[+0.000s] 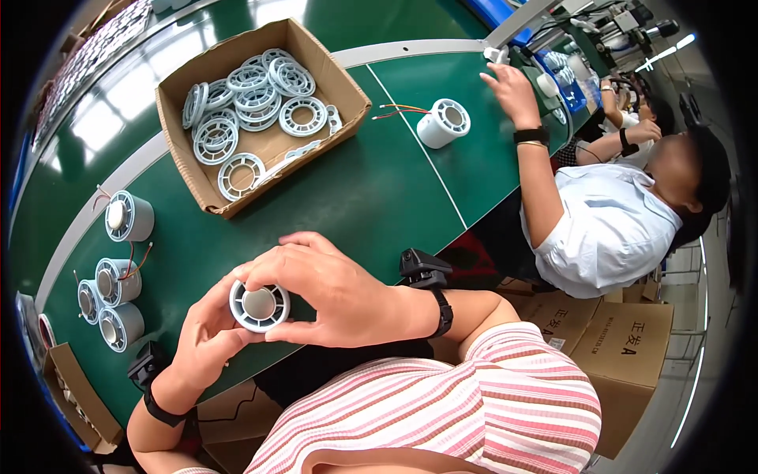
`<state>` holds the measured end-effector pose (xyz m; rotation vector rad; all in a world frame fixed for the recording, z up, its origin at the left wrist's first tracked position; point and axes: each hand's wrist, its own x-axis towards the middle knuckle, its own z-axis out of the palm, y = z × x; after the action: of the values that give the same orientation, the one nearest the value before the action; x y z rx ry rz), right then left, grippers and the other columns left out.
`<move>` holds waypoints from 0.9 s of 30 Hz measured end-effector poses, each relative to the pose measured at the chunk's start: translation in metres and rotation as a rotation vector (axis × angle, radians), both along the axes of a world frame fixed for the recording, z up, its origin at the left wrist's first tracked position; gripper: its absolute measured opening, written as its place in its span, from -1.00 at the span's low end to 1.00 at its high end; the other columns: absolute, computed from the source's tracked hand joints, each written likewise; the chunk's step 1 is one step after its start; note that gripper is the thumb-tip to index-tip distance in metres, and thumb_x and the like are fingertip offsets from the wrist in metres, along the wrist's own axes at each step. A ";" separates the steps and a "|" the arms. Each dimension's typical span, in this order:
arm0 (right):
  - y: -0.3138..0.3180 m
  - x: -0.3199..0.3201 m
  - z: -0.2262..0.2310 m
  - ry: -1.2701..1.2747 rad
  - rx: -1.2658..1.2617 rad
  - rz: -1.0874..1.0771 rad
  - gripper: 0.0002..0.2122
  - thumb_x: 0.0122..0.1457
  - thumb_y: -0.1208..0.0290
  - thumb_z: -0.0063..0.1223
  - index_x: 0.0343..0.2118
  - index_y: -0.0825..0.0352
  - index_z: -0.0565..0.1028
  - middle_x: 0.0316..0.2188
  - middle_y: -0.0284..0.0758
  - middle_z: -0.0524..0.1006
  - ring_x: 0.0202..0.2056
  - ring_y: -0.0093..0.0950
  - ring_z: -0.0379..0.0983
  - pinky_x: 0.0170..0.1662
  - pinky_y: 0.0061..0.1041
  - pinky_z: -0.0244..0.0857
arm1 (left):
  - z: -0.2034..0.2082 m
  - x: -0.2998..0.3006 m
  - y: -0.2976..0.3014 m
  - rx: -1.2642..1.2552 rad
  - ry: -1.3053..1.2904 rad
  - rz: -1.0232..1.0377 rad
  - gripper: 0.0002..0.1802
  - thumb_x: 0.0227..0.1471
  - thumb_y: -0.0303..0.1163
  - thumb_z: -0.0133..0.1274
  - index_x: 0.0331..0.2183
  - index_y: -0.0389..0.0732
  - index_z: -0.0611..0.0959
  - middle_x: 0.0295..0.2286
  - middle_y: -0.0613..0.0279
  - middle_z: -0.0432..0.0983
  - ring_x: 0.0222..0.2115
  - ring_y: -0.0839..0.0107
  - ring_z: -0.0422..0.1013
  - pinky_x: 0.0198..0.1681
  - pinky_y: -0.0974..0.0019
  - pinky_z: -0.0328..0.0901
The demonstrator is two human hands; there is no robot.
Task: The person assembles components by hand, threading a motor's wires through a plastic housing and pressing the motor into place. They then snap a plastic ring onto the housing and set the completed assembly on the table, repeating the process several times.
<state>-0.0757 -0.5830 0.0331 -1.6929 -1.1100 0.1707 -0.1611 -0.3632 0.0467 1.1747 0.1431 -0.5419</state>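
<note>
Between both hands, close to the table's near edge, is a small white cylindrical fan unit (259, 305) with a spoked ring face and a round grey hub, turned upward. My left hand (202, 335) is closed round its left side. Curled over the top and right side, my right hand (341, 294) presses its fingers on the rim. The unit's lower body is hidden by the hands. Several similar white units with thin wires, among them one fan unit (130, 216), stand on the left of the green table (332, 205).
Beyond my hands sits a cardboard box (284, 178) of loose spoked rings (303, 117). Another wired unit (444, 124) stands at the right, near a co-worker's hand (512, 91). A smaller carton (75, 395) is at lower left; large cartons (620, 340) stand below the table's right side.
</note>
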 end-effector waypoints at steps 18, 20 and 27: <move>-0.003 0.004 0.008 0.003 -0.098 0.064 -0.39 -0.09 0.46 0.50 0.06 0.30 0.42 0.04 -0.21 0.57 0.09 -0.27 0.49 0.27 -0.15 0.16 | 0.002 0.001 0.001 -0.201 0.055 0.018 -0.29 0.16 -0.53 -0.13 0.35 -0.19 0.23 0.19 0.11 0.27 0.18 0.26 0.34 0.18 0.16 0.40; -0.004 0.003 0.007 0.015 -0.093 0.052 -0.39 -0.10 0.45 0.50 0.06 0.30 0.43 0.04 -0.21 0.57 0.09 -0.27 0.49 0.28 -0.14 0.16 | -0.003 -0.001 0.002 -0.232 0.061 0.006 -0.33 0.22 -0.48 -0.12 0.34 -0.16 0.25 0.18 0.13 0.30 0.14 0.29 0.38 0.17 0.20 0.41; -0.003 0.004 0.007 -0.005 -0.100 0.033 -0.39 -0.10 0.44 0.51 0.06 0.28 0.44 0.03 -0.21 0.58 0.09 -0.27 0.49 0.28 -0.11 0.16 | -0.006 0.002 0.002 -0.212 0.105 -0.015 -0.25 0.27 -0.33 0.13 0.36 -0.22 0.18 0.19 0.12 0.30 0.16 0.28 0.35 0.19 0.11 0.40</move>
<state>-0.0720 -0.5857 0.0397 -1.7653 -1.1501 0.2461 -0.1588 -0.3616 0.0408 0.9416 0.1628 -0.6166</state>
